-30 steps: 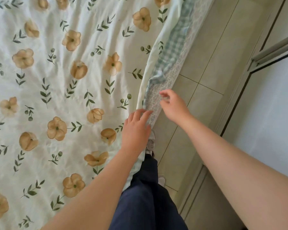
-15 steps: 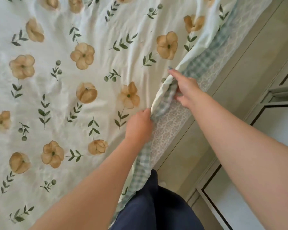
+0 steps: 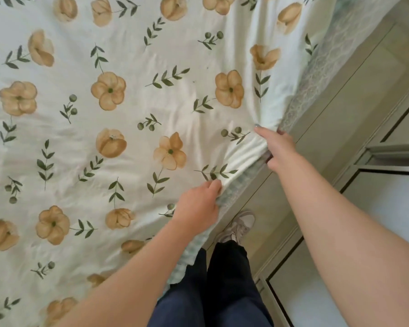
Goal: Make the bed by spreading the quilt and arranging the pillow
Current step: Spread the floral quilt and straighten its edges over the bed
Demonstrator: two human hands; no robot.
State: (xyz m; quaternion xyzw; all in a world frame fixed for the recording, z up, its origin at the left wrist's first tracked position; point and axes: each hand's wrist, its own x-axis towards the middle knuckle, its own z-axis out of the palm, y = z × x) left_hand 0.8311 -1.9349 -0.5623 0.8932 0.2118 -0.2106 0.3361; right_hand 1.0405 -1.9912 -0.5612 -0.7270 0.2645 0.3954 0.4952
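A cream quilt [image 3: 132, 109] printed with tan flowers and green sprigs covers the bed and fills the left and middle of the view. My right hand [image 3: 278, 146] grips a bunched fold of the quilt's edge at the bed's right side. Lower down the same edge, my left hand [image 3: 198, 204] holds the quilt with its fingers curled over the hem. A strip of green checked lining [image 3: 230, 193] shows under the edge between my hands. No pillow is in view.
A lace-patterned bed skirt [image 3: 316, 67] hangs along the bed's right side. Beige floor tiles [image 3: 354, 95] run beside it. A cabinet with a white door [image 3: 373, 232] stands at the right. My dark trousers and a grey shoe [image 3: 240, 226] are by the bed.
Both hands have moved along the bed's edge and now hold the quilt drawn over the side. Less of the checked lining shows than before. The view has shifted.
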